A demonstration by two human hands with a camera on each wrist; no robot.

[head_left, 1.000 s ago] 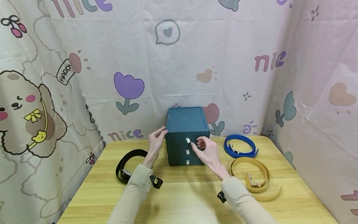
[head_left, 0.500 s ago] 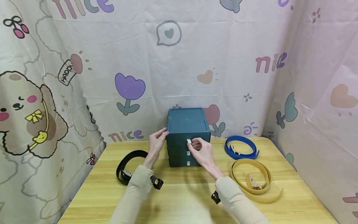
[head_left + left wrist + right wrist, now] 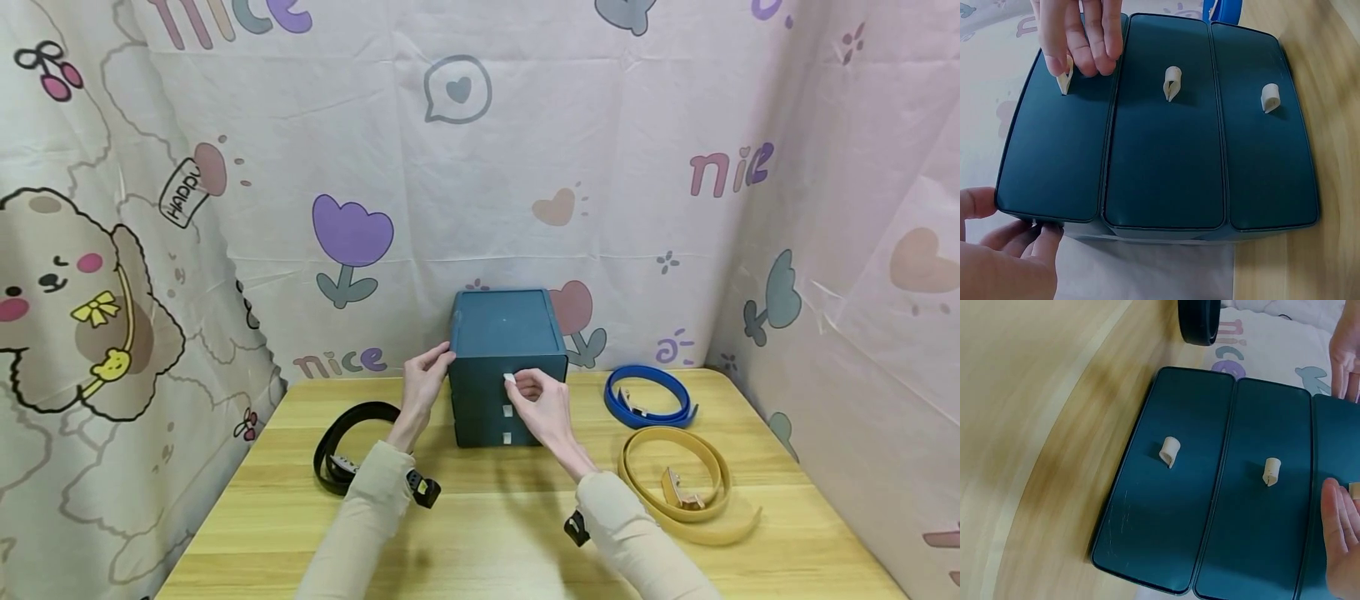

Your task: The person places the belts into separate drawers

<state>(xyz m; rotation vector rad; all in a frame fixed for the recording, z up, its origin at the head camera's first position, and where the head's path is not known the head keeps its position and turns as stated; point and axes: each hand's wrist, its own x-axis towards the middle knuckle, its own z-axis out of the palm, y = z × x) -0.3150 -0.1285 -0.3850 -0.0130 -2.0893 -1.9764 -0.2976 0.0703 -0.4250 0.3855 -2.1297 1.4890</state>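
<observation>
A dark teal chest of three drawers [image 3: 510, 325] stands at the back middle of the table, its drawers pushed in. My right hand [image 3: 546, 404] pinches the cream pull tab [image 3: 1066, 78] of the top drawer between thumb and forefinger, the other fingers curled beside it. At the chest's upper left front corner, my left hand [image 3: 422, 382] holds the edge, with fingers [image 3: 1047, 240] against the side wall. Lower down, the middle tab [image 3: 1172, 82] and bottom tab [image 3: 1270, 97] are untouched.
Left of the chest lies a coiled black belt [image 3: 324, 454], partly behind the left forearm. To the right are a coiled blue belt [image 3: 652, 368] and, nearer, a tan belt [image 3: 716, 467] with its end trailing. A printed curtain [image 3: 480, 183] hangs behind the wooden table [image 3: 480, 533].
My right hand has shifted left onto the top drawer's pull tab and pinched it. My left hand has stayed at the chest's corner. The view has tilted slightly.
</observation>
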